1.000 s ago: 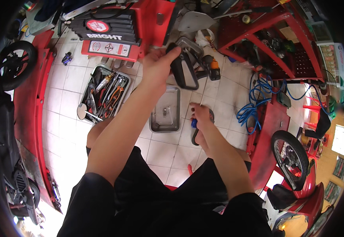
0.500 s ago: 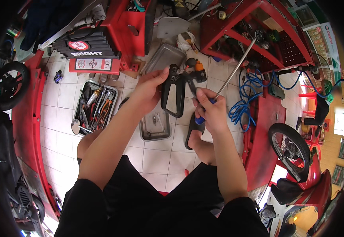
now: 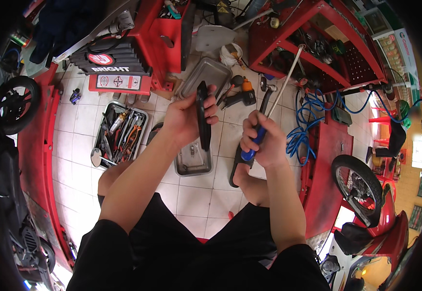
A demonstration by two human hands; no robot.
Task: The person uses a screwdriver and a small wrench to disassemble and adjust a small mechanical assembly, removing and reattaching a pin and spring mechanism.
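My left hand [image 3: 183,119] grips a black loop-shaped part [image 3: 203,119], turned edge-on and upright above the floor trays. In my right hand [image 3: 269,143] are two tools. One is a long screwdriver [image 3: 285,76], its blue handle in my palm and its bare shaft slanting up to the far right. Beside it, a dark-handled tool with a round metal head [image 3: 266,102] sticks out past my fingers; its lower end is hidden. Below the left hand, a grey metal tray [image 3: 194,171] holds small metal pieces.
Another grey tray [image 3: 206,73] and a black-and-yellow power tool [image 3: 242,98] lie farther off. A tray of hand tools [image 3: 121,131] sits left, a coiled blue hose [image 3: 302,128] right. Red cabinets, red lift platforms and motorbikes [image 3: 359,189] surround the tiled floor.
My left hand has turned the black part from face-on to edge-on. My right hand has drawn slightly away to the right with its tools, widening the gap between the hands.
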